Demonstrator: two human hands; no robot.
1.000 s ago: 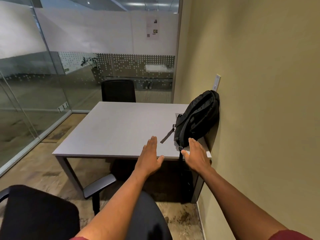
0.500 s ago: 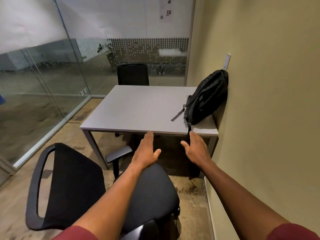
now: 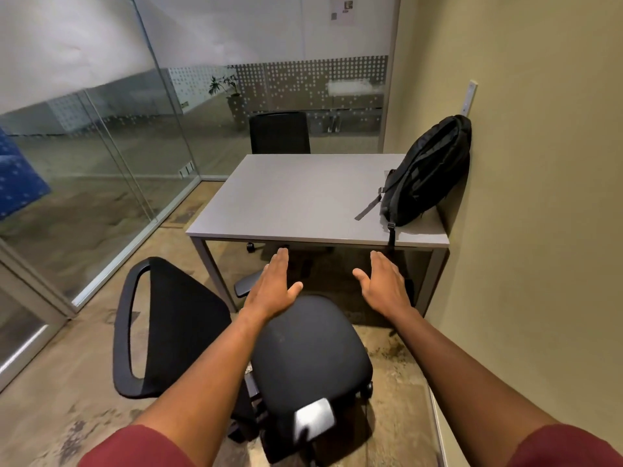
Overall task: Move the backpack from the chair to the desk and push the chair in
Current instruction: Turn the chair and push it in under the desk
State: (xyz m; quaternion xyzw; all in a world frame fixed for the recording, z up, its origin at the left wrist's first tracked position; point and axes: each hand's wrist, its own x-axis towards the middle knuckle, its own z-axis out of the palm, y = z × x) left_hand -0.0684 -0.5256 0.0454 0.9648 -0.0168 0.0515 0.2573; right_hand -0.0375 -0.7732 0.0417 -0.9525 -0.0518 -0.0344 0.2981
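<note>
now, with the backpack point(image 3: 426, 171) leaning on the tabletop point(image 3: 296, 197) and both hands point(image 3: 274, 286) spread empty, the sideways chair point(image 3: 303, 352) could catch the tabletop's leg when pushed.

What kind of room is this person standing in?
Most likely a small office meeting room. A plain grey rectangular desk stands against the wall, with a black swivel office chair in front and a second black chair behind it. Frosted, dot-patterned glass partition walls separate it from a larger open floor.

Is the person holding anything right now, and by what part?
Nothing. The left hand and right hand are open and empty above the chair; the backpack sits on the desk.
</note>
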